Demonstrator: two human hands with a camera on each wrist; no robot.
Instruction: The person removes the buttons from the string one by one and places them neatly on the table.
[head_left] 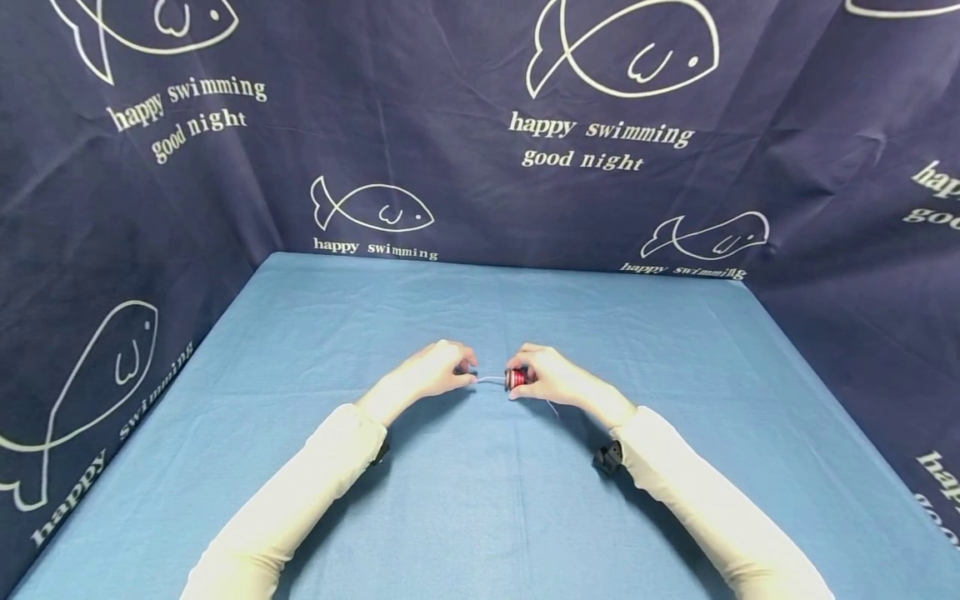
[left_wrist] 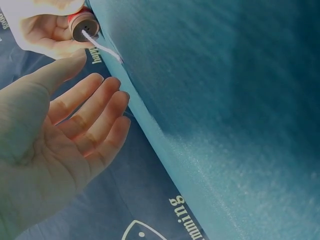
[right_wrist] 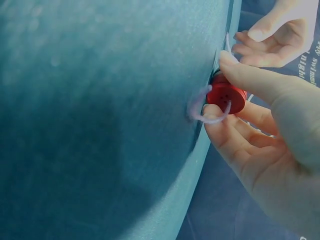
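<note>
A small stack of round buttons [head_left: 516, 379] is pinched between the thumb and fingers of my right hand [head_left: 551, 375], near the middle of the table. Its right face is a red button [right_wrist: 227, 98] with small holes; a dark brown button [left_wrist: 84, 27] faces left. A pale lilac string [left_wrist: 106, 49] comes out of the brown face toward my left hand [head_left: 442, 368], and its other end curls from the red face. In the left wrist view my left hand's fingers are loosely bent and apart, with the string's end beyond the fingertips.
A blue cloth covers the table [head_left: 450, 517]. Dark navy curtains [head_left: 480, 108] printed with white fish and lettering stand behind it and at both sides. A black wrist camera [head_left: 608, 457] sits under the right cuff.
</note>
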